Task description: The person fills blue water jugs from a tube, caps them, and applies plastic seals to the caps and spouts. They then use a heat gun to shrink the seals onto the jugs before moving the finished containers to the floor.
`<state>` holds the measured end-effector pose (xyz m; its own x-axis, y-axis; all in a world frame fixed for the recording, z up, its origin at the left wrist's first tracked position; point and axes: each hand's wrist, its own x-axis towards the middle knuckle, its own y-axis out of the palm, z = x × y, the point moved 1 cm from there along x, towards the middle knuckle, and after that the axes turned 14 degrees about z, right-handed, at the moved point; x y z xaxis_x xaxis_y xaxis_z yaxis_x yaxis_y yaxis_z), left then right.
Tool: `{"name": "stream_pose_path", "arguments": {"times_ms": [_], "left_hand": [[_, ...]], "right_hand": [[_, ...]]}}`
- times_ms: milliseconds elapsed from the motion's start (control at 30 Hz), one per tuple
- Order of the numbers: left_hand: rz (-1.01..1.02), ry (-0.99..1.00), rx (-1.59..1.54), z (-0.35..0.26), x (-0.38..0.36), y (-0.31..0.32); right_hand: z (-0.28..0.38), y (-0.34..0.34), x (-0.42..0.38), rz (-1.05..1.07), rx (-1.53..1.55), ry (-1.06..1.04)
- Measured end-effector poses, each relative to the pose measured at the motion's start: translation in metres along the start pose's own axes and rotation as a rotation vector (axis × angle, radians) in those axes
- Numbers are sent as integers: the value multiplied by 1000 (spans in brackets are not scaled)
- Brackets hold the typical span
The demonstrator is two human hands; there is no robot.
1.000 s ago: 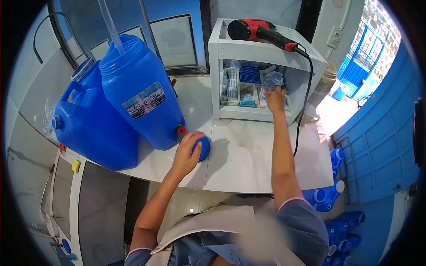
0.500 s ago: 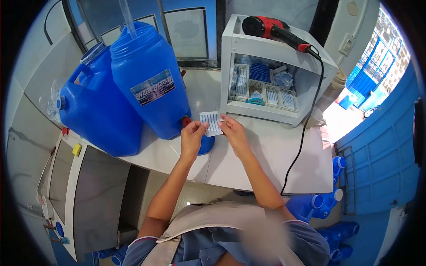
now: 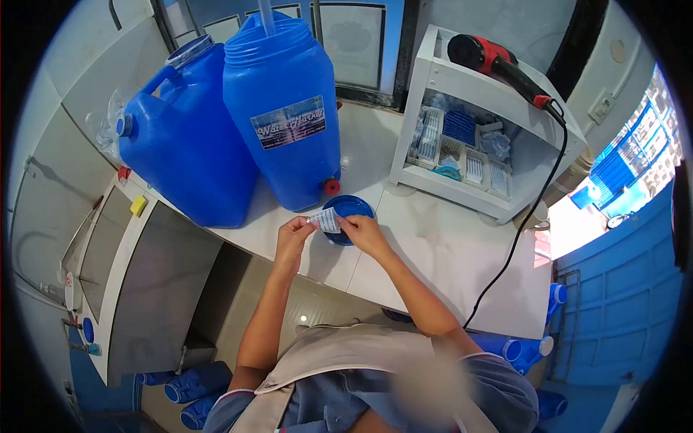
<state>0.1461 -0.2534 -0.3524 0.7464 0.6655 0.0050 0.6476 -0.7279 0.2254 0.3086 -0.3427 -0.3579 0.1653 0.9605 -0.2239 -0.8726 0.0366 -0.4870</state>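
Between my two hands is a small white sheet (image 3: pixel 326 220) with rows of printed text, perhaps labels; it is tilted and looks slightly bent. My left hand (image 3: pixel 291 239) pinches its left end, thumb and fingers pressed together. At the other end, my right hand (image 3: pixel 367 234) grips its edge. Below the sheet, a round blue dish or lid (image 3: pixel 363 207) lies on the white counter (image 3: pixel 426 245), partly covered by the sheet and right hand. Just behind it stands a tall blue water container (image 3: pixel 289 162) with a red tap (image 3: pixel 331 187) and a printed label.
Left of it stands a second blue jug (image 3: pixel 184 144). A white shelf unit (image 3: pixel 455 191) at right holds small baskets of packets, with a red and black heat gun (image 3: pixel 494 58) on top. Its black cord (image 3: pixel 517 242) hangs across the counter. More blue jugs (image 3: pixel 198 382) lie on the floor.
The camera view has shifted, so the counter things appear further right. My hands have brought the sheet over the blue dish, which shows more now, and the sheet has tilted.
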Motion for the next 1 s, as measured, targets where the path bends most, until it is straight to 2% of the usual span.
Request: {"name": "stream_pose_path", "arguments": {"times_ms": [33, 100, 133, 200, 267, 300, 367, 467, 533, 633, 700, 733, 800, 833, 933, 1000], "left_hand": [[-41, 23, 8, -1, 2, 0], [-84, 41, 18, 1, 5, 0], [-126, 39, 135, 2, 9, 1], [-160, 40, 254, 1, 16, 8], [-163, 308, 786, -9, 21, 26], [-158, 310, 786, -4, 27, 30], [-237, 354, 986, 10, 43, 34], [-217, 364, 1039, 20, 63, 35], [-194, 372, 1035, 18, 71, 39], [-185, 387, 1129, 11, 75, 47], [-120, 307, 1509, 15, 83, 48], [-129, 311, 1507, 15, 86, 49], [-76, 361, 1760, 14, 91, 54], [-87, 362, 1759, 11, 92, 58], [-86, 277, 1791, 13, 95, 67], [-33, 208, 1739, 15, 95, 69]], "right_hand": [[-5, 2, 0, 6, -2, -2], [-19, 5, -8, -249, -295, -149], [-15, -3, -16, -249, -293, -149], [-10, -27, -38, -220, -360, 85], [-3, -51, -54, -176, -358, 161], [0, -64, -60, -126, -358, 235], [5, -92, -68, -302, -410, -10], [91, -159, -100, -703, -408, -424], [135, -210, -112, -931, -529, -476], [161, -297, -102, -1213, -1060, -260], [166, -348, -85, -947, -1151, 265], [173, -362, -76, -951, -1155, 257], [177, -378, -58, -329, -937, 577], [172, -385, -50, -331, -943, 570], [157, -386, -35, -559, -1020, 648], [152, -388, -32, -628, -1004, 663]]}}
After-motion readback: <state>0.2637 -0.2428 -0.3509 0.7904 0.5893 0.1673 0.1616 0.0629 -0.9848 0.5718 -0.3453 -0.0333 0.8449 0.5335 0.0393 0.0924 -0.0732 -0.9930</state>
